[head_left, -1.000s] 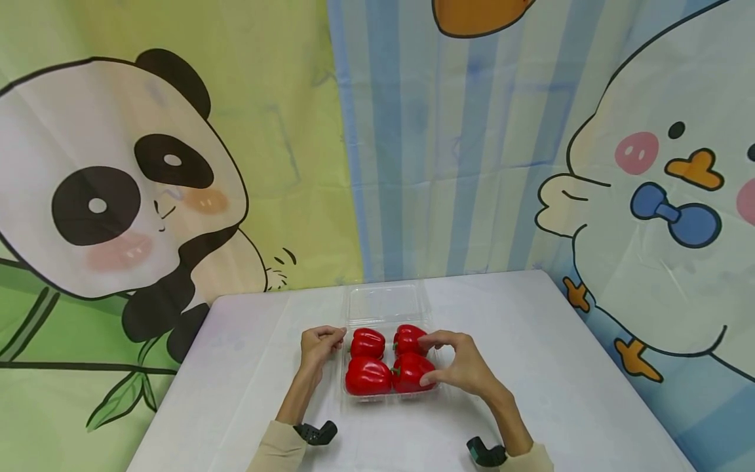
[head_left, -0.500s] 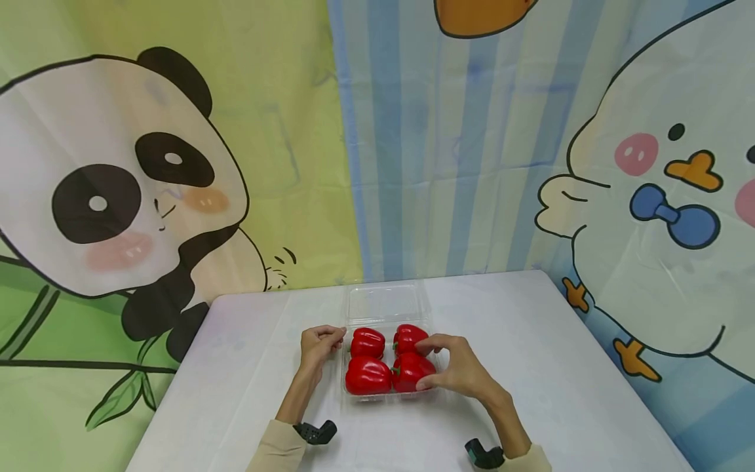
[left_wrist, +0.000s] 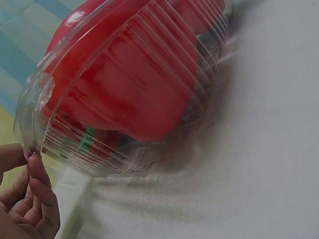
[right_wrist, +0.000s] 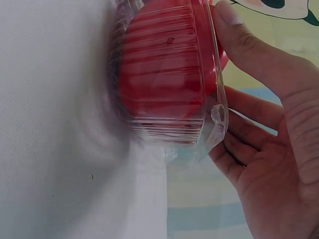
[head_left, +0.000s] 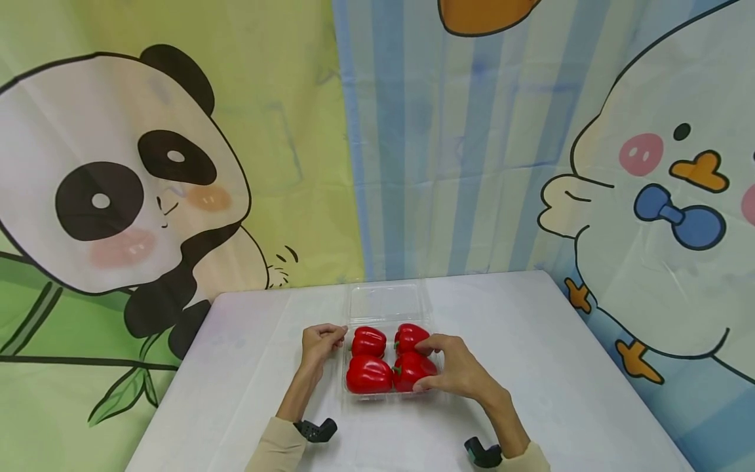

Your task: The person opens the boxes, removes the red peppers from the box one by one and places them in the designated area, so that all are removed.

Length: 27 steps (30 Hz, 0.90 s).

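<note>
A clear plastic clamshell box point(head_left: 373, 397) stands on the table with its base holding several red bell peppers. My left hand point(head_left: 319, 343) pinches the box's left rim between thumb and fingertips, as the left wrist view also shows point(left_wrist: 35, 199). On the other side, my right hand point(head_left: 463, 368) curls its thumb and fingers round the front right bell pepper point(head_left: 408, 368), which sits in the box. The front left pepper point(head_left: 368, 375), back left pepper point(head_left: 368, 342) and back right pepper point(head_left: 409, 337) lie beside it. The right fingertips are partly hidden behind the rim in the right wrist view.
The box's clear lid point(head_left: 389, 301) lies folded open towards the back of the white table point(head_left: 259, 367). A cartoon-printed curtain point(head_left: 413, 144) hangs behind the table. Each wrist carries a small black camera.
My right hand has shifted slightly left, its thumb and fingers reaching further over the front right bell pepper. The left hand keeps its place on the rim.
</note>
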Motion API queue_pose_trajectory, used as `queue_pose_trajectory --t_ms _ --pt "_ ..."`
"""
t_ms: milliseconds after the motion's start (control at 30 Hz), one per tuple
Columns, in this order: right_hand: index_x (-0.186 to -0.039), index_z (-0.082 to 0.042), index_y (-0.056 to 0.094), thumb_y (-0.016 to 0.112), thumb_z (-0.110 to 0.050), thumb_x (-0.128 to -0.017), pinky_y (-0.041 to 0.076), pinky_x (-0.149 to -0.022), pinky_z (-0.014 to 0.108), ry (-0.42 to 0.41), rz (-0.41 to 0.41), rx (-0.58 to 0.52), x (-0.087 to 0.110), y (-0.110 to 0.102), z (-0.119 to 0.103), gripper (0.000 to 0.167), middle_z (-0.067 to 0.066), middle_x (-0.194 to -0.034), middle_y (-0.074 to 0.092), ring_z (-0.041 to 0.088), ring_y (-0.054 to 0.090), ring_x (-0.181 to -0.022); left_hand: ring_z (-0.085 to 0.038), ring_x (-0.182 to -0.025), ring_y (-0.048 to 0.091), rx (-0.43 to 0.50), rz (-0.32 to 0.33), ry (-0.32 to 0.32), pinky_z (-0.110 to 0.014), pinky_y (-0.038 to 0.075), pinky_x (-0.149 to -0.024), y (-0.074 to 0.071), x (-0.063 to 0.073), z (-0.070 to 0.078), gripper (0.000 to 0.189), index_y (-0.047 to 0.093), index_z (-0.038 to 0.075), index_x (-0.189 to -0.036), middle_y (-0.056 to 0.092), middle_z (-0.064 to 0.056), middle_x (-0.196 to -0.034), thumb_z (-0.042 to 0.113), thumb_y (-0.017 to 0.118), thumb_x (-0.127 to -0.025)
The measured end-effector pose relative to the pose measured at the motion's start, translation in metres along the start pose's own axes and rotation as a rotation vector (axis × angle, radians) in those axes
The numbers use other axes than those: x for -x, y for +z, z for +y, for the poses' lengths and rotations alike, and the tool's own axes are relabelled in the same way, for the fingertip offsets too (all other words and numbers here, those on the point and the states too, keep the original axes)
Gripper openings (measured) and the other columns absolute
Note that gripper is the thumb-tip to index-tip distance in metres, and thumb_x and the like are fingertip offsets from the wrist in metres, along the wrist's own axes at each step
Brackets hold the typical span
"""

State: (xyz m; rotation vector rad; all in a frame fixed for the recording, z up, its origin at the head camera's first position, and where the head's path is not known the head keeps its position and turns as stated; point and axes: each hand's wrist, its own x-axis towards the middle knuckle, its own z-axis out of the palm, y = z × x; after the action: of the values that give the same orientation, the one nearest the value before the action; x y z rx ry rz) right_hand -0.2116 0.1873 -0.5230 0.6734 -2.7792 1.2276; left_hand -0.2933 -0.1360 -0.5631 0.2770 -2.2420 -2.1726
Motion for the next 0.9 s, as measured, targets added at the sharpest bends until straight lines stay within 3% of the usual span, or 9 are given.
queue_pose_trajectory --t_ms 367,900 --pt "-0.125 -0.012 0.079 0.105 -0.036 -0.069 0.062 -0.097 0.054 -0.050 0.005 0.021 -0.0017 0.0022 0.0021 0.066 -0.006 -0.116 0.078 0.014 0.070 -0.105 -0.007 -0.059 0.060 -0.009 0.014 -0.012 -0.019 0.051 -0.057 0.0007 -0.0008 -0.0009 0.020 0.078 -0.008 -0.093 0.069 0.002 -0.066 0.011 0.083 -0.096" --pt "-0.123 -0.016 0.079 0.102 -0.040 -0.072 0.064 -0.095 0.050 -0.050 0.018 0.042 -0.0025 0.0068 0.0052 0.062 -0.009 -0.114 0.076 0.010 0.068 -0.104 -0.007 -0.060 0.061 -0.026 0.021 -0.028 -0.020 0.051 -0.059 0.0017 -0.0013 -0.0015 0.020 0.078 -0.009 -0.095 0.069 0.003 -0.067 0.011 0.082 -0.097"
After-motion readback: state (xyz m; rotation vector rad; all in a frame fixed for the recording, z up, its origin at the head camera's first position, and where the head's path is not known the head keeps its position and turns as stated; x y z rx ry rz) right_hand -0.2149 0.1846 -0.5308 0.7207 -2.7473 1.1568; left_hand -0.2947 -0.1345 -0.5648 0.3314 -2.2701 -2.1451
